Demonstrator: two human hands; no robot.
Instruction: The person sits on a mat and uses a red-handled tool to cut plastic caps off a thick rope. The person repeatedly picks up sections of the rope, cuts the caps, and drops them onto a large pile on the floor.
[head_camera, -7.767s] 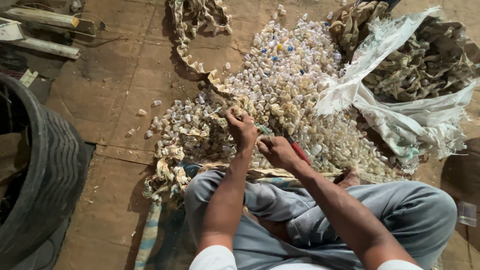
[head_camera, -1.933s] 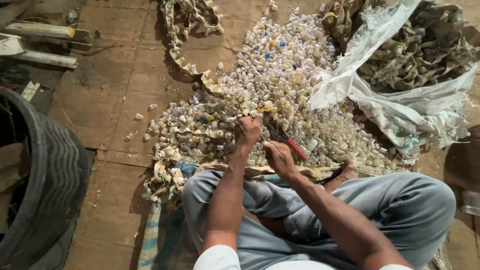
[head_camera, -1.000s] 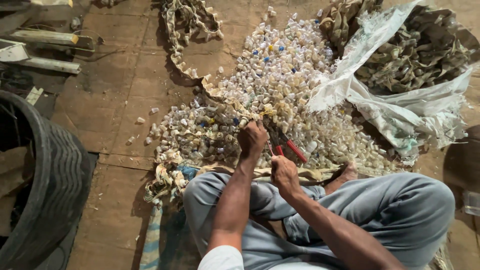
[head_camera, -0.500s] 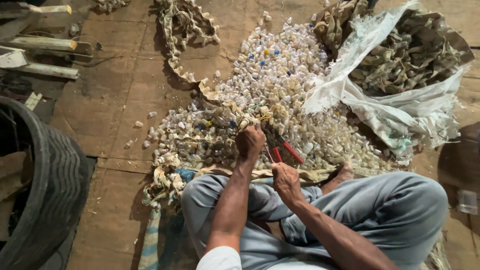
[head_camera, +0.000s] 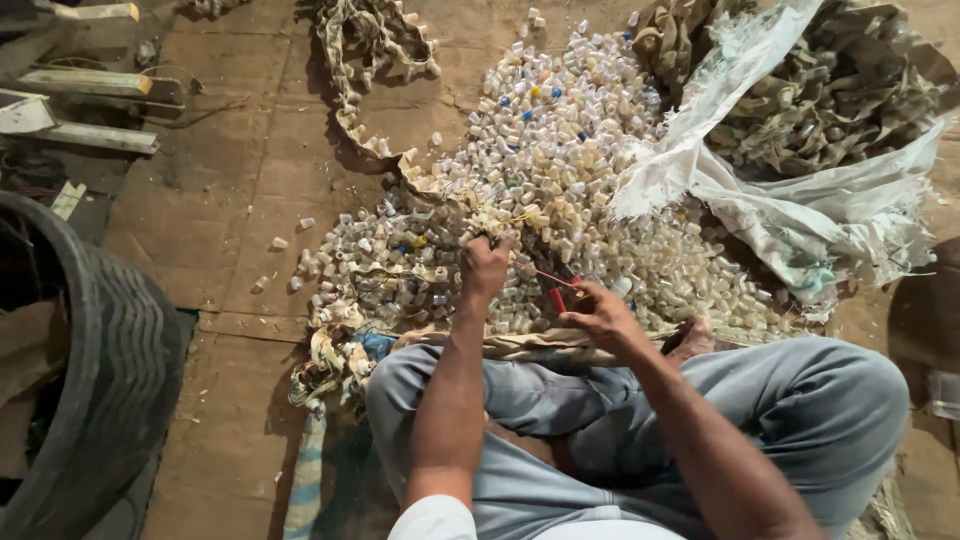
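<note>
Whitish caps (head_camera: 560, 150) w/ blue & yellow specks, red-handled tool (head_camera: 557, 298), grey trousers (head_camera: 800, 400), white sack (head_camera: 800, 215).

White woven plastic sack (head_camera: 800, 215), torn open, upper right on floor, holding brownish scraps.

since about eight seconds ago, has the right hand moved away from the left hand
Yes. The right hand, gripping the red-handled tool, has dropped back toward the grey-trousered knee, while the left hand stays at the heap of small white caps.
</note>
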